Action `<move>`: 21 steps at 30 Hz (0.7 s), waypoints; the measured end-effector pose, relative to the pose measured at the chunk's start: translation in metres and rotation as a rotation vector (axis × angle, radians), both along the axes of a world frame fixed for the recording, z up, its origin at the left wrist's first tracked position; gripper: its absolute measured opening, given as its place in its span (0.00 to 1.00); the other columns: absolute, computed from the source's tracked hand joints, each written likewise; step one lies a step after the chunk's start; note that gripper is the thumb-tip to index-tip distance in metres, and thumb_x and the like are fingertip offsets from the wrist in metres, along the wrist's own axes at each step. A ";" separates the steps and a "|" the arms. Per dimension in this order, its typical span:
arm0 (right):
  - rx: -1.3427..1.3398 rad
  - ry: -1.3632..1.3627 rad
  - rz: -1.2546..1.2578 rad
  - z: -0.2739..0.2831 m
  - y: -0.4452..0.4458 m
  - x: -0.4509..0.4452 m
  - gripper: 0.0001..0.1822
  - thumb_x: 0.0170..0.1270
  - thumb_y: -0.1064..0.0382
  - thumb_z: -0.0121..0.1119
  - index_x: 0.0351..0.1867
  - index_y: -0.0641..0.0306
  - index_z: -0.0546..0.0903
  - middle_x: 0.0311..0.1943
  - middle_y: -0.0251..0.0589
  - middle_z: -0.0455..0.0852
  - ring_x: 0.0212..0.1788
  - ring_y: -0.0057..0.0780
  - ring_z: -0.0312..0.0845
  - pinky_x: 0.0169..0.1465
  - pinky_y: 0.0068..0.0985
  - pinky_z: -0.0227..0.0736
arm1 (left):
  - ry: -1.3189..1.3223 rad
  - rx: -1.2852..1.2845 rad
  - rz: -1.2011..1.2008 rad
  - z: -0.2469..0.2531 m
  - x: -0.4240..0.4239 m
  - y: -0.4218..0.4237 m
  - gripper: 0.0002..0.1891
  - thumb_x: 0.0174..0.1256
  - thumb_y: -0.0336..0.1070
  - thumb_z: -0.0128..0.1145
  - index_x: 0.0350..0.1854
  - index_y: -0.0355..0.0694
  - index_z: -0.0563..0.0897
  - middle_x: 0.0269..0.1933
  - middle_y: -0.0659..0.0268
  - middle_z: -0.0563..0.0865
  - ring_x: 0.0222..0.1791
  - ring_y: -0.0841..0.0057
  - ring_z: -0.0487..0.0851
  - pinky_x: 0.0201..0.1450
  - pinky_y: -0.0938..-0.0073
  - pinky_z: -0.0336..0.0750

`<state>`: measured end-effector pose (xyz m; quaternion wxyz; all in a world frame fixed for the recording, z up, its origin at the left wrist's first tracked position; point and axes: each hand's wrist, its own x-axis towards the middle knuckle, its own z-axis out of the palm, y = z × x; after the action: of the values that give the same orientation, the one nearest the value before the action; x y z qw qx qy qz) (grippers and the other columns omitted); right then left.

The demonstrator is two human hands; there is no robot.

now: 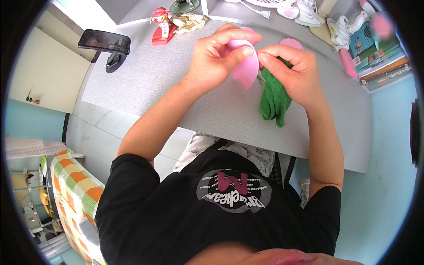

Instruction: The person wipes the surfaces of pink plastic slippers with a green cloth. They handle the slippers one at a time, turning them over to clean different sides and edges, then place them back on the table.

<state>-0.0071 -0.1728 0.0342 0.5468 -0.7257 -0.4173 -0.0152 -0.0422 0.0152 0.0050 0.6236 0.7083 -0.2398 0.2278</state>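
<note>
My left hand (215, 54) holds a thin, curved pink piece (245, 71) between thumb and fingers; its material is unclear. At the right edge of that piece, the thumb and forefinger of my right hand (291, 68) are pinched together. A bunched green cloth (275, 96) shows under my right palm and extends toward the desk's front edge. Whether my hidden fingers also hold the cloth cannot be seen. Another rounded pink piece (291, 43) shows behind my right hand.
A phone (105, 41) sits on a black stand at the left of the grey desk (218, 109). A red figurine (162, 28) and crumpled cream material (188, 23) lie at the back. White appliances (308, 15) and a rack of books (381, 63) line the right rear.
</note>
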 end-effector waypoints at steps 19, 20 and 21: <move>-0.006 0.095 -0.055 0.001 0.000 0.003 0.08 0.65 0.64 0.61 0.32 0.69 0.84 0.23 0.27 0.82 0.28 0.11 0.71 0.31 0.17 0.66 | -0.034 0.001 -0.046 -0.001 0.008 -0.007 0.14 0.61 0.20 0.59 0.47 0.39 0.86 0.42 0.68 0.81 0.40 0.82 0.79 0.47 0.80 0.75; 0.010 0.110 -0.044 -0.001 0.001 0.004 0.09 0.65 0.64 0.61 0.32 0.69 0.83 0.24 0.27 0.81 0.28 0.11 0.71 0.31 0.16 0.66 | -0.038 -0.005 -0.046 0.000 0.008 -0.007 0.14 0.61 0.20 0.59 0.47 0.39 0.86 0.41 0.68 0.81 0.40 0.82 0.79 0.47 0.80 0.75; 0.027 0.124 -0.031 -0.003 0.001 0.006 0.09 0.65 0.64 0.61 0.32 0.69 0.83 0.24 0.26 0.81 0.28 0.10 0.71 0.31 0.16 0.66 | -0.041 -0.012 -0.045 0.000 0.009 -0.008 0.13 0.61 0.20 0.59 0.47 0.39 0.86 0.41 0.68 0.81 0.40 0.82 0.79 0.47 0.80 0.75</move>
<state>-0.0010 -0.1719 0.0313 0.5811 -0.7242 -0.3709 0.0159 -0.0334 0.0075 0.0046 0.6277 0.6943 -0.2672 0.2293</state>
